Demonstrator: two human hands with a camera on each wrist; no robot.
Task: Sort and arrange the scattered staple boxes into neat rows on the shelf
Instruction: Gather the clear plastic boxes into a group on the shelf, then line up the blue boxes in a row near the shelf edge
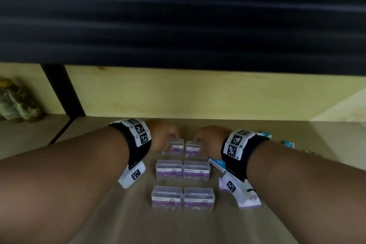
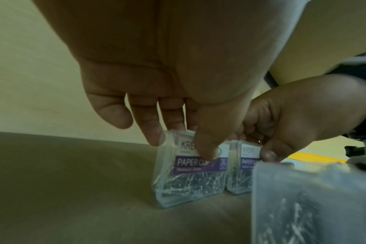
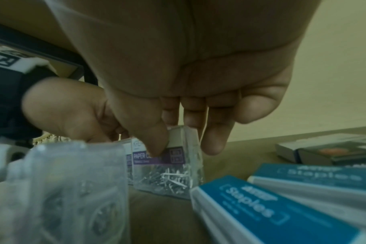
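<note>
Six clear clip boxes [image 1: 169,169] stand in three pairs on the shelf [image 1: 198,228]. The left hand [image 1: 163,137] pinches one back box [image 2: 190,168], the right hand [image 1: 211,137] the other [image 3: 169,165]. Two blue staple boxes [image 3: 261,209] lie just beside them.

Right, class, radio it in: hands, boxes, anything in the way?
Left hand pinching back-left paper clip box; right hand pinching back-right paper clip box. Both standing on shelf, side by side. Blue staples boxes loose beside right hand.

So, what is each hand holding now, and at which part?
Left hand pinches the back-left paper clip box near its top, thumb on the label. Right hand pinches the back-right paper clip box the same way.
</note>
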